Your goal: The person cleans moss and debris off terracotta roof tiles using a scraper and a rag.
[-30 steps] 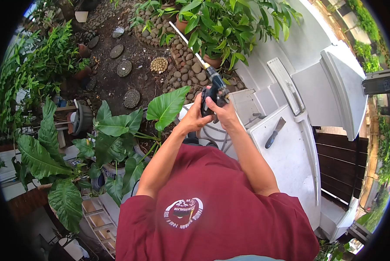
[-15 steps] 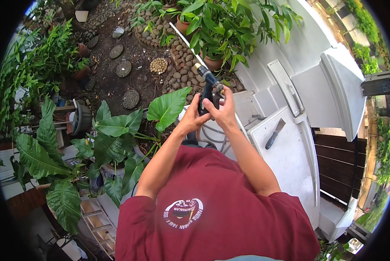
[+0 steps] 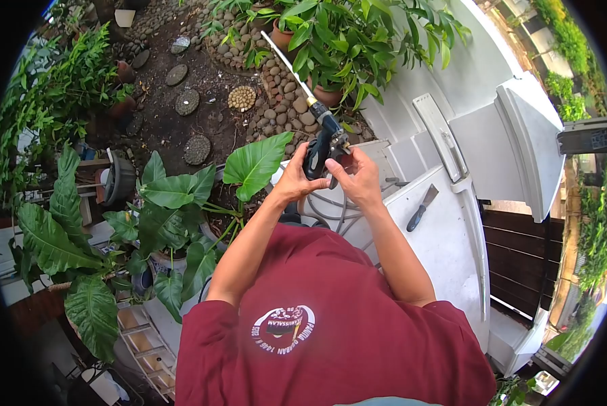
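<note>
Both hands are at a black spray tool [image 3: 319, 150] with a brass-coloured fitting and a long pale wand [image 3: 283, 55] that points away to the upper left. My left hand [image 3: 294, 180] wraps round the tool's left side. On its right side, my right hand [image 3: 359, 177] has its thumb and fingers round a metal and black part. The exact contact under the fingers is partly hidden. A grey hose [image 3: 330, 215] hangs in loops below the hands. A scraper with a dark blue handle [image 3: 417, 218] lies on the white surface [image 3: 445, 250] to the right.
Large-leafed plants [image 3: 175, 223] stand at the left, close to my left forearm. Potted plants [image 3: 344, 47] are at the top, beside pebbles and round stepping stones [image 3: 187, 101]. A white wall [image 3: 479, 128] and a dark slatted gate [image 3: 520, 257] rise at the right.
The pale wand shows more plainly in line with the tool. My right hand has shifted slightly right and down, its fingers spread a little wider. The surroundings have shifted slightly left in view.
</note>
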`<state>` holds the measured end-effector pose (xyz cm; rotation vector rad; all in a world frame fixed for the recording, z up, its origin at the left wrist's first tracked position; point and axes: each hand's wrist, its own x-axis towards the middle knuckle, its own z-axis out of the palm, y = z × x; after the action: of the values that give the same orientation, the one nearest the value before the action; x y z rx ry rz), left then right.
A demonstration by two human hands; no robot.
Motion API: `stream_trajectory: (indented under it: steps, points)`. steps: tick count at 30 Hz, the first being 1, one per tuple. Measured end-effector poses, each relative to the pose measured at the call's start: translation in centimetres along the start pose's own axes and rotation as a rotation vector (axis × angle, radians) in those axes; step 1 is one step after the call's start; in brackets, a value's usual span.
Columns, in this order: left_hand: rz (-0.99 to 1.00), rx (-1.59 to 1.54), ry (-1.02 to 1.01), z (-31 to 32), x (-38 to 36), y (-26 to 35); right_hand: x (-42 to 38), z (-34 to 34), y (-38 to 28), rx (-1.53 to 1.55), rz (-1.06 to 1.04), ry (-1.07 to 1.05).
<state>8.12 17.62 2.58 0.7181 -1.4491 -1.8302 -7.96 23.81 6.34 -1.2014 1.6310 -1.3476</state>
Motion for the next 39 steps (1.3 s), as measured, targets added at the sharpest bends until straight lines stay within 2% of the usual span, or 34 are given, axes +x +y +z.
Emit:
stream_trajectory:
  steps: [1, 4, 7, 10, 13, 16, 20, 23, 25, 27, 31, 34, 37, 39]
  points:
    - [-0.007, 0.024, 0.009, 0.0, 0.1, -0.2, 0.1, -0.3, -0.2, -0.041, -0.007, 0.004]
    - [-0.023, 0.068, 0.035, 0.1, 0.0, -0.5, 0.5, -0.7, -1.6, 0.053, -0.127, 0.195]
    - [-0.023, 0.069, 0.042, 0.3, 0.0, -1.0, 1.0, -1.2, -1.7, -0.066, -0.125, 0.163]
    - [-0.011, 0.114, 0.059, 0.3, 0.0, -1.0, 1.2, -1.2, -1.7, -0.088, -0.011, 0.174]
    - [-0.005, 0.157, 0.089, 0.7, -0.1, -0.6, 1.1, -1.0, -2.9, -0.259, -0.006, 0.204]
    - [-0.028, 0.185, 0.113, 0.7, -0.1, -0.3, 1.7, -0.8, -2.4, -0.354, -0.091, 0.204]
    - [0.052, 0.232, 0.159, 1.2, 0.5, -1.7, 2.7, -0.7, -2.3, -0.616, -0.266, 0.194]
    - [0.072, 0.188, 0.183, 1.9, 0.8, -1.2, 3.2, -0.5, -2.6, -0.628, -0.229, 0.185]
    - [0.012, 0.173, 0.132, 1.8, 1.1, -1.7, 3.7, -0.8, -1.8, -0.618, -0.228, 0.178]
    - [0.084, 0.24, 0.127, 1.9, 1.2, -2.1, 3.6, -1.0, -1.7, -0.598, -0.182, 0.17]
    - [0.042, 0.246, 0.135, 2.2, 1.0, -1.8, 3.5, -2.1, -1.9, -0.62, -0.035, 0.094]
    - [0.147, 0.247, 0.218, 2.3, 1.3, -2.2, 3.6, -2.5, -0.7, -0.46, 0.047, 0.128]
    - [0.261, 0.288, 0.242, 2.4, 1.8, -3.2, 2.8, -2.0, -0.7, -0.267, -0.04, 0.204]
    - [0.261, 0.334, 0.227, 2.6, 1.6, -3.4, 2.8, -2.1, -0.3, -0.094, 0.044, 0.224]
